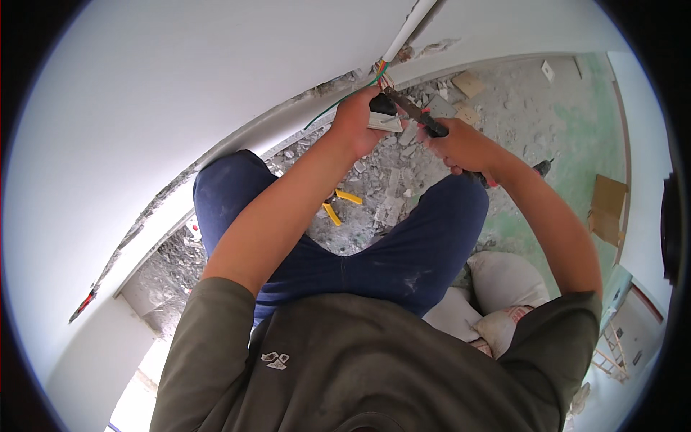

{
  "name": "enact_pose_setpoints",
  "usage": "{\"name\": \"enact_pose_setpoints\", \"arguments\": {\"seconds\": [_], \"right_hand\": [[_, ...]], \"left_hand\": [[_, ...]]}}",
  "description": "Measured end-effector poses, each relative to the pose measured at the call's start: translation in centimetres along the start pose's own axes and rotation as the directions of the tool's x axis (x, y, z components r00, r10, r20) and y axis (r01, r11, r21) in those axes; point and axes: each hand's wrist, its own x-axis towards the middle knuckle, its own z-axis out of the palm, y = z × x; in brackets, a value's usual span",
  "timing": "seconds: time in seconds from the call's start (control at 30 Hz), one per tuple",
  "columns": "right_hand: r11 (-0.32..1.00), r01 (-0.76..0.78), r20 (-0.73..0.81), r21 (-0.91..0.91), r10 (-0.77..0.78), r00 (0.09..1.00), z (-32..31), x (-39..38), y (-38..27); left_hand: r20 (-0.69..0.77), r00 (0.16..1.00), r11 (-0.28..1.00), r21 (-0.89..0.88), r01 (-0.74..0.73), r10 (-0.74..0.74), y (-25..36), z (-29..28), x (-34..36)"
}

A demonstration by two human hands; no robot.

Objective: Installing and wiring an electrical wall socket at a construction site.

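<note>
My left hand [354,122] is closed round a white plate-like piece [386,122] with a dark part behind it, possibly a wall socket. My right hand [461,146] grips a pair of pliers [408,106] with black and red handles. Their dark metal jaws point up and left, reaching the bundle of coloured wires [382,70] that comes out of a white conduit [407,30] on the wall. Whether the jaws hold a wire is too small to tell. A green wire [330,109] trails off to the left behind my left hand.
Yellow-handled pliers or strippers [340,205] lie on the rubble-strewn floor between my knees. A power drill [543,167] lies beyond my right forearm. White sacks [507,281] stand by my right thigh, and cardboard [607,209] lies at the right. More wires [82,307] stick out of the wall at far left.
</note>
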Motion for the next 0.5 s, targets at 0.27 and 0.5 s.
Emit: {"name": "enact_pose_setpoints", "arguments": {"seconds": [0.27, 0.5], "right_hand": [[0.946, 0.130, -0.140, -0.296, -0.178, 0.974, 0.32, -0.48, 0.21], [0.640, 0.037, -0.294, -0.767, -0.402, 0.867, 0.11, -0.60, 0.21]], "left_hand": [[-0.001, 0.999, 0.995, 0.093, 0.034, -0.034, 0.02, 0.17, 0.35], [-0.023, 0.999, 0.994, 0.101, 0.049, -0.047, -0.23, 0.11, 0.73]]}}
